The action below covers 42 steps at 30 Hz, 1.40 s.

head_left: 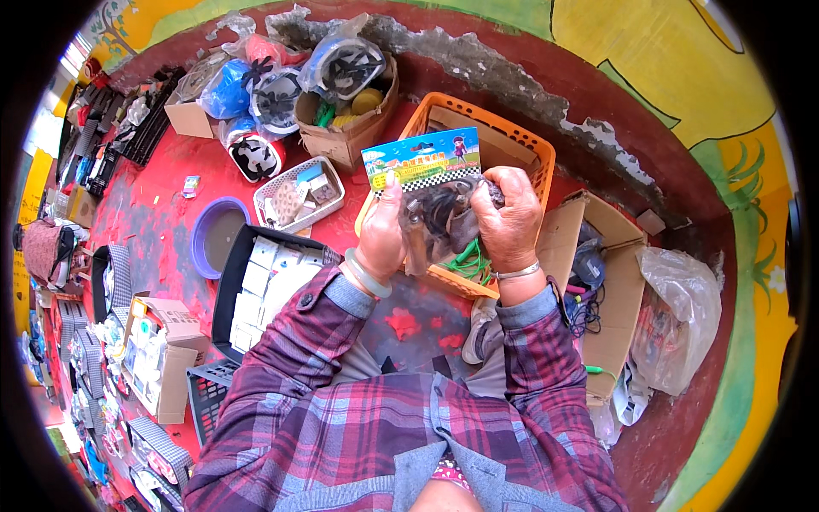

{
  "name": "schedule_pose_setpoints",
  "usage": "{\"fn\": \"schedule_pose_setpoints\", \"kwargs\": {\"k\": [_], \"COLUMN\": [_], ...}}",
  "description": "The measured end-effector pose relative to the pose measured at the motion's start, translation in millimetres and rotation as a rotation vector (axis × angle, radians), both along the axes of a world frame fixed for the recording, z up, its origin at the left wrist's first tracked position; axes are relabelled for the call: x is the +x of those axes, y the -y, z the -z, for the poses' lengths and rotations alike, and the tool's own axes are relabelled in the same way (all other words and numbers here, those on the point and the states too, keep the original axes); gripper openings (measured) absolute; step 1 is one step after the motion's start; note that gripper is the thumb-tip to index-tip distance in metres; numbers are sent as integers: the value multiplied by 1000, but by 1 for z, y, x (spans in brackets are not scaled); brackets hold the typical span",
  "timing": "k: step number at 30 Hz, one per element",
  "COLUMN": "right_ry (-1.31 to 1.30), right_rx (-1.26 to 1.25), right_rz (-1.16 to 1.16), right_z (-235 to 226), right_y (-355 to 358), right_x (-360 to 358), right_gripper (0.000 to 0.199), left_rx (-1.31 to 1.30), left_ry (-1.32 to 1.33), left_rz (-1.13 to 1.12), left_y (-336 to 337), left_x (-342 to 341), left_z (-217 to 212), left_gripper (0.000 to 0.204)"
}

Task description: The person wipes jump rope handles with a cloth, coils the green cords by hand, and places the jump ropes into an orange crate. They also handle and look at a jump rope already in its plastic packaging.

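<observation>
Held up in front of me is a clear plastic packet [439, 205] with a bright printed header card and dark, soft-looking contents whose kind I cannot make out. My left hand [380, 230] is closed on the packet's left side, its thumb lying up along the card. At the right side, just below the card's corner, my right hand [512, 222] pinches the packet with bent fingers. Behind and below it stands an orange plastic basket [546, 158], partly hidden by the packet. A bright green cord [469, 260] shows in the basket's near part.
Left of the basket are a white basket [339, 203], a purple basin [198, 243] and a black bin [223, 303] of small white boxes. Bagged helmets [341, 68] lie farther back. An open cardboard box [627, 294] and a clear plastic bag [678, 316] stand right.
</observation>
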State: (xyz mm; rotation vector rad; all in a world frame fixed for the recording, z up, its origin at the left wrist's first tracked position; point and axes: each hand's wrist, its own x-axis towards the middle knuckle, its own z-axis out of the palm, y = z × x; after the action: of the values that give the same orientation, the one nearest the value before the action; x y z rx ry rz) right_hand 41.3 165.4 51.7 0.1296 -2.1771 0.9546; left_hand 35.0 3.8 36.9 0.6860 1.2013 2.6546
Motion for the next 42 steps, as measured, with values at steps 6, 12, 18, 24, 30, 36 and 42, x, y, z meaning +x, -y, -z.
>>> {"fn": "schedule_pose_setpoints", "kwargs": {"k": [6, 12, 18, 24, 30, 36, 42], "right_ry": [180, 373, 490, 461, 394, 362, 360], "right_rx": [-257, -737, -1418, -1423, -1102, -852, -764], "right_rz": [-158, -307, -376, -353, -281, -258, -271], "right_z": [8, 3, 5, 10, 16, 22, 19], "right_y": [0, 0, 4, 4, 1, -1, 0], "right_x": [1, 2, 2, 0, -2, -4, -4], "right_gripper": [17, 16, 12, 12, 11, 9, 10], "left_rx": [26, -16, -79, -50, 296, 408, 373], "left_ry": [236, 136, 89, 131, 403, 495, 533], "left_rz": [63, 54, 33, 8, 183, 226, 196], "left_y": [0, -2, -5, -10, -13, -9, -6], "left_x": [1, 6, 10, 14, -1, -8, -12], "left_z": [1, -7, -2, 0, 1, 9, 12], "left_gripper": [49, 50, 49, 47, 46, 47, 46]}}
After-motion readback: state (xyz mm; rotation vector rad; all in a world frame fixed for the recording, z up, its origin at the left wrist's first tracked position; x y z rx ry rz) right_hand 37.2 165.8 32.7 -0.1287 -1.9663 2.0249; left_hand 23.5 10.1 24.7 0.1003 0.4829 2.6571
